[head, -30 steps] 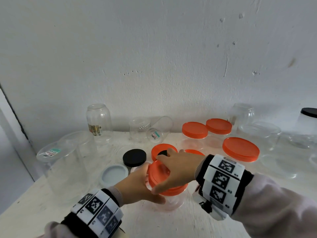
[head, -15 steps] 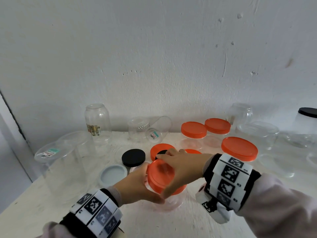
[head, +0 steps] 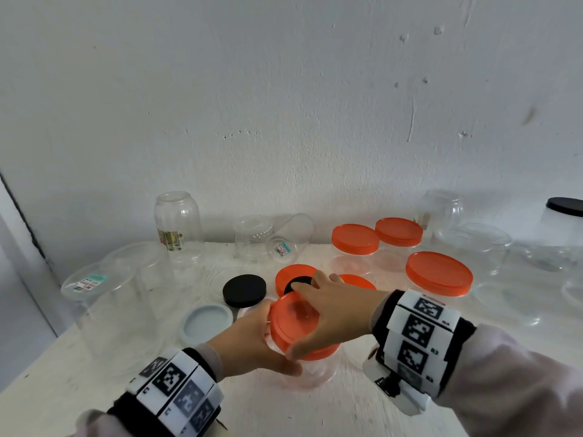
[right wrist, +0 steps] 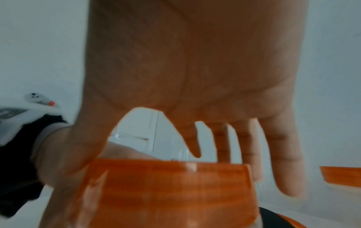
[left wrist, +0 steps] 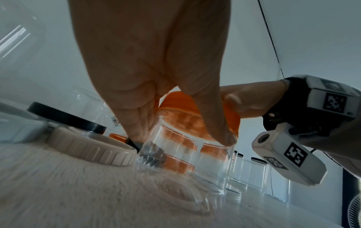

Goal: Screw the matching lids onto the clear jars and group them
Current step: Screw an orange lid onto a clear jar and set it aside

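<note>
A small clear jar [head: 310, 370] stands near the table's front, leaning a little. My left hand [head: 252, 339] grips its body, thumb across the front. An orange lid [head: 284, 326] sits on the jar's mouth, and my right hand [head: 303, 320] grips it from above, thumb on the near rim and fingers over the far rim. In the left wrist view my left-hand fingers [left wrist: 140, 123] wrap the clear jar [left wrist: 185, 151] under the orange lid [left wrist: 175, 104]. The right wrist view shows the orange lid [right wrist: 170, 192] under my spread right-hand fingers [right wrist: 281, 162].
Three clear jars with orange lids [head: 355, 244] [head: 398, 231] [head: 438, 272] stand at the back right. Loose lids lie behind my hands: orange [head: 284, 272], black [head: 244, 290], pale grey [head: 206, 321]. Large clear containers [head: 110, 310] stand left, more clear jars [head: 473, 247] right. The wall is close behind.
My right hand has turned on the orange lid and its wrist has swung to the right. The lid and jar lean a bit more to the left. The left hand keeps its hold.
</note>
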